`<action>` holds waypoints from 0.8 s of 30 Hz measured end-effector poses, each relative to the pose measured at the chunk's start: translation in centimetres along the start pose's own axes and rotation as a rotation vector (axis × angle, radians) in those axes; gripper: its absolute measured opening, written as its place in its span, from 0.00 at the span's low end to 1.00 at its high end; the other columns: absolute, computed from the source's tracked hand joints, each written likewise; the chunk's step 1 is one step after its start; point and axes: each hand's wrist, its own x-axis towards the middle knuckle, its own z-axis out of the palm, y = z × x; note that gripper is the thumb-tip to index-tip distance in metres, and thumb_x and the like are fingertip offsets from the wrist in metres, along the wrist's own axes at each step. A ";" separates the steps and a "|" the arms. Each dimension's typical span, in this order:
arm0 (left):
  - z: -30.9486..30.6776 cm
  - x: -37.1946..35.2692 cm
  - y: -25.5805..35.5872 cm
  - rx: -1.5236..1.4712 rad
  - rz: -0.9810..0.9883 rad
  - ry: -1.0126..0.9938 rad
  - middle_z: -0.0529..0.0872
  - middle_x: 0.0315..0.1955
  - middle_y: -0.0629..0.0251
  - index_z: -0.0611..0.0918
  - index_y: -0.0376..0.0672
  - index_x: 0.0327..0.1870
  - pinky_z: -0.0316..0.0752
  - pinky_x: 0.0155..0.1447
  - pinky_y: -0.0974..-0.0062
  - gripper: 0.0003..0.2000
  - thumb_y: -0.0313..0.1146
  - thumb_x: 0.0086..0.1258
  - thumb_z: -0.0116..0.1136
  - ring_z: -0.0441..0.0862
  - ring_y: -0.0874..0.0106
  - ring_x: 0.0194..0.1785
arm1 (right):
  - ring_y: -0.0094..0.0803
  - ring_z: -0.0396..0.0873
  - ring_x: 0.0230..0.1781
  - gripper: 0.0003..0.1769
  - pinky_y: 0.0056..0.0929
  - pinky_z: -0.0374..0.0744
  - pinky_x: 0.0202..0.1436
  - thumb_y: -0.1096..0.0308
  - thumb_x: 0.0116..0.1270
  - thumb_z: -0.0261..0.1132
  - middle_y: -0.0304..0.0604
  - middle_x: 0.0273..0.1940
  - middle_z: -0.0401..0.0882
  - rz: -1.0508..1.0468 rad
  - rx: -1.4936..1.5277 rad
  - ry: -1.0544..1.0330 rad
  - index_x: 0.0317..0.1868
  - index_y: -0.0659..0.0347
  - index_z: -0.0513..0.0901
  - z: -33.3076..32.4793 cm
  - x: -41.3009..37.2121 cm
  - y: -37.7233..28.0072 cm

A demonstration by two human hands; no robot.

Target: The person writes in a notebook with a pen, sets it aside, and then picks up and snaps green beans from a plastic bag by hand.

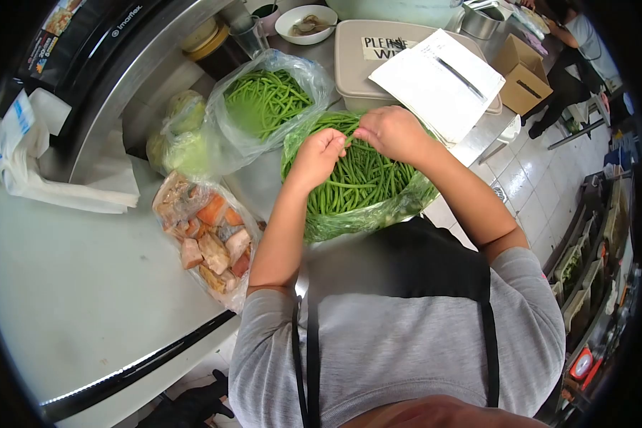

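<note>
The view is fairly bright, though the lamps themselves are out of sight. Pale light spreads evenly over the white counter [85, 264], with a thin white glare along its near edge. The paper [421, 82] looks almost washed out, the plastic bags [310, 82] carry small highlights, and the floor tiles [531, 167] shine. Hazy smudges blur part of the green beans [274, 96] and the dark apron [435, 264]. Wide-angle distortion bends the outer lines; the right-hand shelves [585, 267] are dim and soft, and black vignetting swallows the corners.

Head-worn camera — looking forward and steeply down, close above the arms.
</note>
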 end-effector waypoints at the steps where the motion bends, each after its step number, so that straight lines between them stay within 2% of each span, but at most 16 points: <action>1: 0.0 -0.1 0.4 -0.108 -0.038 -0.024 0.74 0.21 0.72 0.73 0.37 0.31 0.65 0.30 0.85 0.08 0.32 0.65 0.44 0.68 0.82 0.24 | 0.37 0.73 0.25 0.12 0.32 0.71 0.30 0.60 0.56 0.57 0.43 0.23 0.74 0.048 0.173 -0.025 0.22 0.60 0.74 -0.2 0.1 0.1; 3: 0.4 -0.4 1.6 -0.327 -0.121 -0.075 0.72 0.20 0.73 0.73 0.39 0.32 0.63 0.29 0.86 0.08 0.32 0.66 0.42 0.65 0.83 0.24 | 0.33 0.71 0.22 0.14 0.28 0.70 0.29 0.59 0.59 0.55 0.40 0.22 0.73 0.150 0.521 -0.078 0.23 0.60 0.73 -0.6 -0.1 0.1; 6: 1.0 -0.4 2.6 -0.661 -0.123 -0.110 0.68 0.18 0.74 0.71 0.41 0.31 0.58 0.23 0.87 0.09 0.36 0.67 0.42 0.61 0.84 0.19 | 0.26 0.65 0.20 0.16 0.22 0.66 0.27 0.58 0.63 0.51 0.35 0.20 0.69 0.454 1.234 -0.066 0.23 0.59 0.71 0.2 -0.6 -0.2; 9: 1.8 0.2 3.6 -0.787 -0.146 -0.075 0.63 0.14 0.75 0.69 0.44 0.25 0.52 0.17 0.87 0.13 0.40 0.68 0.38 0.55 0.84 0.15 | 0.21 0.61 0.21 0.16 0.20 0.64 0.27 0.57 0.64 0.50 0.32 0.20 0.65 0.362 1.758 -0.086 0.23 0.59 0.69 1.2 -1.1 -0.5; 10: 1.6 0.7 3.5 -0.899 -0.115 -0.058 0.61 0.14 0.75 0.67 0.45 0.23 0.51 0.16 0.86 0.15 0.42 0.68 0.37 0.54 0.84 0.14 | 0.22 0.60 0.20 0.16 0.19 0.63 0.27 0.57 0.63 0.50 0.32 0.18 0.62 0.324 1.785 -0.034 0.21 0.58 0.68 1.0 -0.9 -1.3; 13: 0.6 2.2 2.9 -1.192 -0.003 -0.016 0.58 0.11 0.76 0.64 0.47 0.18 0.49 0.15 0.84 0.19 0.49 0.67 0.34 0.51 0.82 0.12 | 0.21 0.63 0.21 0.18 0.20 0.64 0.27 0.55 0.62 0.51 0.34 0.20 0.66 0.366 1.868 -0.021 0.23 0.60 0.69 1.3 -0.8 -0.4; 16: -0.9 2.9 3.0 -1.381 0.120 0.019 0.57 0.09 0.75 0.62 0.49 0.13 0.49 0.15 0.83 0.23 0.56 0.63 0.35 0.52 0.80 0.13 | 0.21 0.67 0.25 0.19 0.21 0.67 0.29 0.53 0.61 0.53 0.36 0.24 0.71 0.494 1.015 -0.160 0.27 0.63 0.71 1.4 -1.5 0.4; 17: -0.9 3.1 3.0 -1.411 0.153 -0.004 0.57 0.09 0.75 0.62 0.48 0.13 0.49 0.15 0.83 0.23 0.56 0.63 0.35 0.52 0.80 0.13 | 0.20 0.69 0.26 0.18 0.21 0.70 0.30 0.55 0.59 0.56 0.37 0.25 0.73 0.465 0.970 -0.138 0.29 0.65 0.73 2.5 -1.6 0.0; 19: -0.5 3.4 2.9 -1.471 0.216 -0.048 0.57 0.10 0.75 0.62 0.48 0.14 0.49 0.16 0.82 0.23 0.56 0.62 0.35 0.52 0.79 0.13 | 0.20 0.69 0.24 0.14 0.22 0.70 0.31 0.60 0.58 0.59 0.35 0.22 0.72 0.336 0.977 0.058 0.28 0.65 0.74 4.3 -1.7 -1.2; 20: -0.3 3.4 3.1 -1.476 0.233 -0.042 0.57 0.09 0.75 0.63 0.48 0.13 0.49 0.16 0.82 0.23 0.56 0.62 0.35 0.52 0.79 0.13 | 0.21 0.68 0.23 0.10 0.23 0.70 0.30 0.64 0.58 0.59 0.35 0.20 0.71 0.325 1.049 0.034 0.28 0.64 0.75 4.7 -1.5 -1.4; 23: -0.1 3.4 3.0 -1.498 0.271 -0.001 0.56 0.09 0.74 0.63 0.48 0.13 0.50 0.17 0.82 0.24 0.57 0.62 0.33 0.52 0.78 0.14 | 0.21 0.67 0.22 0.09 0.23 0.70 0.29 0.65 0.58 0.58 0.34 0.19 0.71 0.404 0.844 -0.092 0.29 0.63 0.75 3.5 -1.1 -1.4; 24: -0.4 3.5 2.7 -1.509 0.276 0.023 0.56 0.09 0.74 0.62 0.48 0.13 0.50 0.17 0.81 0.24 0.57 0.62 0.32 0.52 0.78 0.14 | 0.20 0.65 0.20 0.08 0.22 0.68 0.26 0.66 0.59 0.57 0.34 0.18 0.68 0.425 0.860 -0.003 0.27 0.63 0.74 3.8 -1.1 -1.1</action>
